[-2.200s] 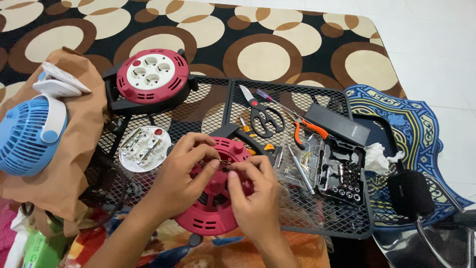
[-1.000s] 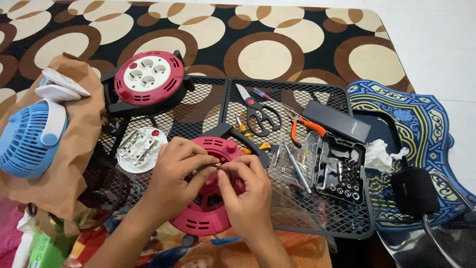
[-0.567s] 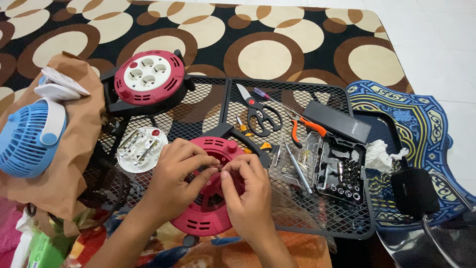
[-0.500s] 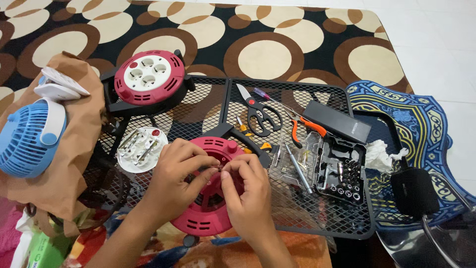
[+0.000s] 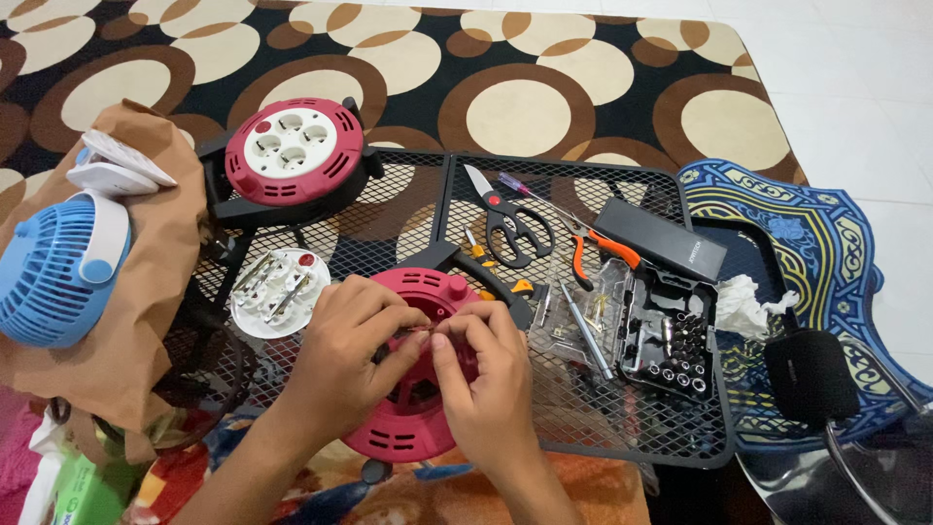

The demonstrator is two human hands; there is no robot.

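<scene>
Item: opened red cable reel [image 5: 413,428], lower centre of the frame, laid flat on the black wire-mesh table [image 5: 622,428] with its open face up and its axle pointing at the camera. As a disc, no long axis is shown; its black stand arm [image 5: 466,267] runs toward the upper right.

Handling, as judged: rigid moulded plastic, moderately light with the socket plate removed, not slippery. The outer rim or the black stand is the safest place to take hold. The small wire ends [image 5: 420,332] at the hub look thin, bendable and easily snapped, and are best pinched only by the fingertips.

Hands: the left hand [image 5: 350,355] and the right hand [image 5: 491,374] are brought together over the hub, fingertips closed on the wire ends; what exactly is pinched is too small to tell.

Nearby: white socket plate [image 5: 280,290] just left of the reel; a second, complete cable reel [image 5: 292,156] at upper left; scissors [image 5: 510,224], orange-handled pliers [image 5: 593,253] and an open bit-and-socket case [image 5: 671,335] to the right; blue fan [image 5: 53,267] at far left.
</scene>
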